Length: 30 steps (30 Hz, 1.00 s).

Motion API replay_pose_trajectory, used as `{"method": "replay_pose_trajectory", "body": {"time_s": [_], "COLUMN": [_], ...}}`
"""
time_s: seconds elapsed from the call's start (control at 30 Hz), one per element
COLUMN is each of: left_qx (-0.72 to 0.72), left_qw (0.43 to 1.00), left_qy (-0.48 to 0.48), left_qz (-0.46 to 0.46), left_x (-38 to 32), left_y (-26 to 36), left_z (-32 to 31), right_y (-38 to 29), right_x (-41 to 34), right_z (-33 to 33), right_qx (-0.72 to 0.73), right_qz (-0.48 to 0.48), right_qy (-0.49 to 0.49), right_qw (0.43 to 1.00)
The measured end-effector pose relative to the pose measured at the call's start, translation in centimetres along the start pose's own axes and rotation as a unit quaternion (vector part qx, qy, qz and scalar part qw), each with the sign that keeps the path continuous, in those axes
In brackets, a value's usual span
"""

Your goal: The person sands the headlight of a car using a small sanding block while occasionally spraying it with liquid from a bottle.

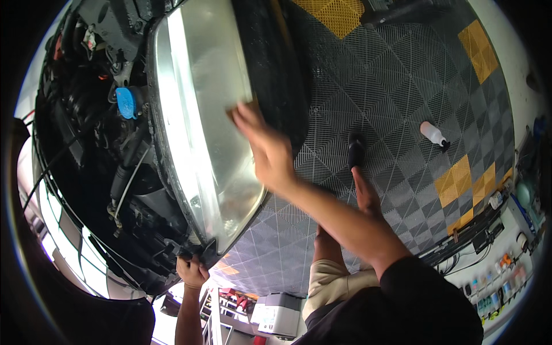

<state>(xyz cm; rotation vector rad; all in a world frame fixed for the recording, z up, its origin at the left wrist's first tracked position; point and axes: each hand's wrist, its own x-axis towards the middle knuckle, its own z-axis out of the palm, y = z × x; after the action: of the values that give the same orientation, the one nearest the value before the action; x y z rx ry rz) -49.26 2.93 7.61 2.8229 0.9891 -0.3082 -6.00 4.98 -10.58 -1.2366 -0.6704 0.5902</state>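
A car headlight (215, 86) with a hazy, yellowish lens and a bright reflection lies before me. My right hand (274, 159) is over the outer side of the lens, slightly blurred. Its fingers press a thin brown pad (232, 113) to the lens; whether it is sandpaper or a cloth I cannot tell. Below the headlight's lower corner, my left hand (192, 271) has its fingers curled over black plastic trim (205, 254) at the car's edge.
The engine bay, with a blue reservoir cap (127, 102), lies left of the headlight. Black bodywork (276, 73) borders it on the right. A spray bottle (433, 133) lies on the grey and yellow tiled floor (388, 103). Bottles (491, 302) line a shelf at lower right.
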Motion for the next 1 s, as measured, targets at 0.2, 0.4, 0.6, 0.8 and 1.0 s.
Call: {"method": "replay_pose_trajectory", "body": {"time_s": [0.2,0.4,0.6,0.8,1.0], "left_qx": [0.004,-0.011,-0.010,0.004,-0.005], "left_qw": [1.000,1.000,1.000,1.000,1.000], "left_qy": [0.003,0.002,-0.011,-0.002,0.002], "left_qz": [-0.009,0.020,0.004,0.009,0.004], "left_x": [-1.4,0.3,-1.0,-0.4,0.3], "left_y": [-0.8,0.0,-0.6,-0.2,-0.2], "left_z": [0.6,-0.3,0.3,-0.2,0.4], "right_y": [1.8,2.8,2.4,2.8,4.4], "right_x": [3.0,6.3,5.7,8.6,12.3], "right_z": [0.5,0.4,0.6,0.0,0.9], "right_qx": [0.065,0.177,0.156,0.140,0.191], "right_qz": [0.010,0.059,0.080,0.094,0.101], "right_qy": [0.020,0.006,0.006,-0.016,0.008], "right_qw": [0.998,0.982,0.984,0.986,0.976]}}
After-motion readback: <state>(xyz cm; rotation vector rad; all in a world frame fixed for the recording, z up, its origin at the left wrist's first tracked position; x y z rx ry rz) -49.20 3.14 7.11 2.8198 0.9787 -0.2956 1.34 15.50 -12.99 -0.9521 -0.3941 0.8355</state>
